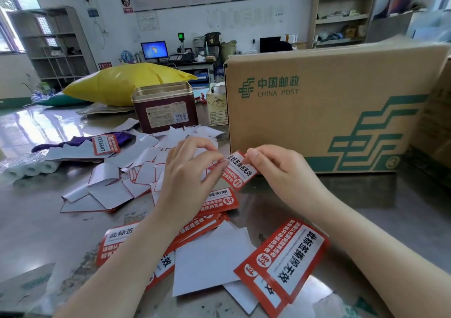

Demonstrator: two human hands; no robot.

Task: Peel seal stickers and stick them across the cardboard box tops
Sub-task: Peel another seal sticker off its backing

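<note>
Behind my work stand shelves and a desk with a monitor (154, 49). On the steel bench (366, 210) a big cardboard box (341, 112) sits just beyond my hands, with peeled backing papers (107, 190) and unused stickers (285, 266) scattered near me. My left hand (190, 171) and right hand (271, 168) both pinch one seal sticker (240, 170) above the bench. I should pick at one corner and lift slowly, keeping it flat so it doesn't curl or tear.
</note>
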